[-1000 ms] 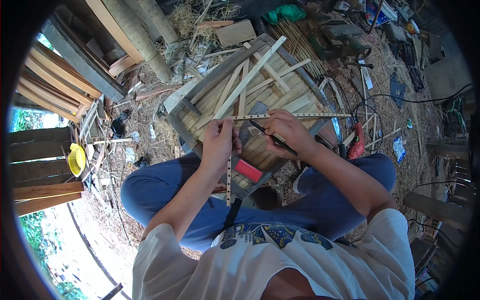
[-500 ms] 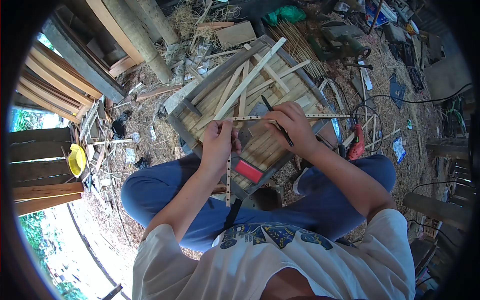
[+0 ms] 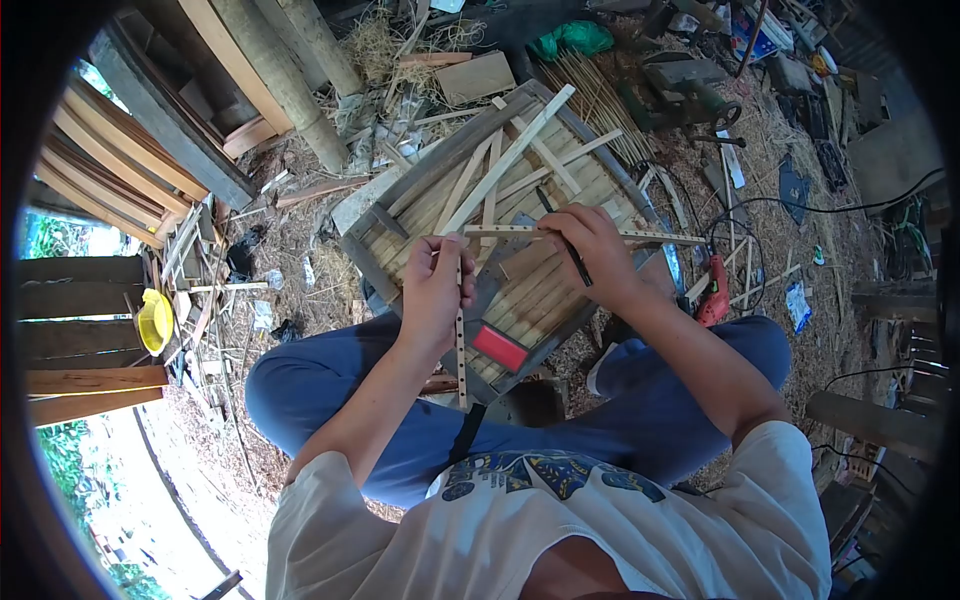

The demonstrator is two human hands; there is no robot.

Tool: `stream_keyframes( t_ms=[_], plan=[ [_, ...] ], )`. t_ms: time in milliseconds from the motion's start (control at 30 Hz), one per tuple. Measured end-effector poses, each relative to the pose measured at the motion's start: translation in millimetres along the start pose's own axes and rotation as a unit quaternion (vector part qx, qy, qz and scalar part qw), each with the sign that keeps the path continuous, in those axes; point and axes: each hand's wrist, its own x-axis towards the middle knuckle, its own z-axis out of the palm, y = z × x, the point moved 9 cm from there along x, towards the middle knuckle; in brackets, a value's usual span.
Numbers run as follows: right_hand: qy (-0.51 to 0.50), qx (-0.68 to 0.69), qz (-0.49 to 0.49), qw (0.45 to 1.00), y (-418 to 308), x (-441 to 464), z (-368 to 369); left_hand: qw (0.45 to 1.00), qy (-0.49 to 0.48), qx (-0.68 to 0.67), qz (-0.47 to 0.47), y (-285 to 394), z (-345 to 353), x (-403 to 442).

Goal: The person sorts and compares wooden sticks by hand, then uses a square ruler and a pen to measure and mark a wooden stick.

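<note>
My left hand (image 3: 434, 290) is closed on the corner where two thin dotted wooden strips meet. One dotted strip (image 3: 461, 350) hangs down toward my lap; the other dotted strip (image 3: 660, 238) runs out to the right. My right hand (image 3: 592, 250) pinches that right-hand strip near its middle and also holds a black pen (image 3: 577, 262), slanted across the fingers. Under both hands lies a slatted wooden board (image 3: 530, 300) with a dark frame. A red block (image 3: 500, 347) sits on its near corner, and several loose pale wood strips (image 3: 515, 160) cross its far part.
A red power tool (image 3: 713, 292) with a black cable lies right of the board. On the left is a yellow bowl (image 3: 155, 321). A bundle of thin sticks (image 3: 600, 110), a green bag (image 3: 572, 40) and a rusty metal machine (image 3: 685, 95) are beyond the board. Straw and scraps litter the ground.
My right hand has shifted right along the strip, and the pen has turned more upright. My left hand stays at the corner. The view has moved slightly.
</note>
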Motion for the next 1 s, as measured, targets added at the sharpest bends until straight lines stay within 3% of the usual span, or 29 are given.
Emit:
stream_keyframes(
  t_ms=[467, 1000],
  plan=[
    [-0.016, 0.036, 0.034, 0.999, 13.2, 7.0, -10.4, 0.966, 0.033, -0.181, 0.180, 52.3, -33.9, 17.1],
    [0.019, -0.086, -0.094, 0.992, -8.2, 12.2, -31.8, 0.971, -0.020, -0.185, 0.148, 40.4, -34.3, 22.1]
  ],
)
